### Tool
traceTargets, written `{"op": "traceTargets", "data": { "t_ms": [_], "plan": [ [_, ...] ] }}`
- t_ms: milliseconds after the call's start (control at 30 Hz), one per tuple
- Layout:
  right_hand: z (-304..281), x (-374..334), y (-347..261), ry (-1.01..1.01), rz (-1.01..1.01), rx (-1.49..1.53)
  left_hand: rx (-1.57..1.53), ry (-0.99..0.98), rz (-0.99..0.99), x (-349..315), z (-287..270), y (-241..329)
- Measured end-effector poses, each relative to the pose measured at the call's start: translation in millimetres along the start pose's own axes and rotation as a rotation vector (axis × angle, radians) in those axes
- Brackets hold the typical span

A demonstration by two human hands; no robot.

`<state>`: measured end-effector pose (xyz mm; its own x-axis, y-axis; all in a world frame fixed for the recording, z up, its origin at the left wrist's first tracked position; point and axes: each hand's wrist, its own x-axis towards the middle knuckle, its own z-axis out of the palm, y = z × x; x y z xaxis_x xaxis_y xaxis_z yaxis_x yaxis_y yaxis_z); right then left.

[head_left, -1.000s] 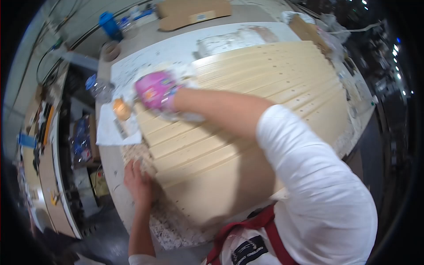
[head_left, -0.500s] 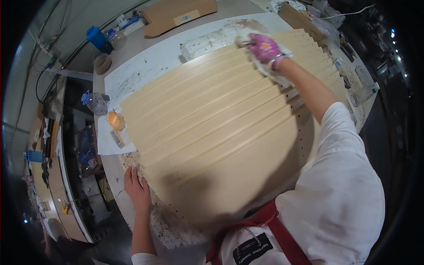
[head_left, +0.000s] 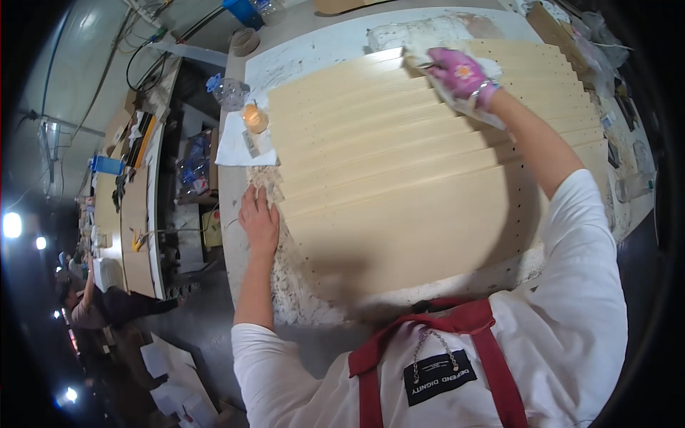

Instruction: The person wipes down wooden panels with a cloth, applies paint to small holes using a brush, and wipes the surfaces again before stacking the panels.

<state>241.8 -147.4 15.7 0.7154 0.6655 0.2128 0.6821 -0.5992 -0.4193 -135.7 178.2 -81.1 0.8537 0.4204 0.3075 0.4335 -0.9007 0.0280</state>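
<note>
Several pale wooden boards (head_left: 399,242) lie overlapped like steps across the table, with small dark holes along their ends. My right hand (head_left: 460,75), in a pink-purple glove with a flower print, is closed on a white cloth (head_left: 465,107) at the far part of the boards. The cloth lies against the board faces, and the palm side of this hand is hidden. My bare left hand (head_left: 260,220) rests on the speckled table sheet beside the boards' left ends. Its fingers are stretched out, holding nothing.
An orange cup-like thing (head_left: 254,118) and a small grey block (head_left: 251,144) sit on white paper (head_left: 232,143) at the left. Behind them stands a clear bottle with a blue cap (head_left: 227,91). A clear bottle (head_left: 633,187) lies at the right edge. Another person (head_left: 107,303) is far left.
The head view has shifted, so the table appears higher and farther right. My right hand stays at the far boards with the cloth, and my left hand remains beside the boards' left ends.
</note>
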Motion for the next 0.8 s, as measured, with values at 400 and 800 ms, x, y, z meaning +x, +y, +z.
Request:
{"op": "traceTargets", "data": {
  "t_ms": [400, 800],
  "plan": [
    [-64.8, -48.3, 150.4, 0.147, 0.390, 0.388, -1.433, 0.018, -0.566, -64.5, -59.7, 105.4],
    [36.4, -76.6, -140.5, -0.147, -0.433, 0.062, -1.213, -0.024, -0.474, -65.2, -59.2, 115.5]
  ]
}}
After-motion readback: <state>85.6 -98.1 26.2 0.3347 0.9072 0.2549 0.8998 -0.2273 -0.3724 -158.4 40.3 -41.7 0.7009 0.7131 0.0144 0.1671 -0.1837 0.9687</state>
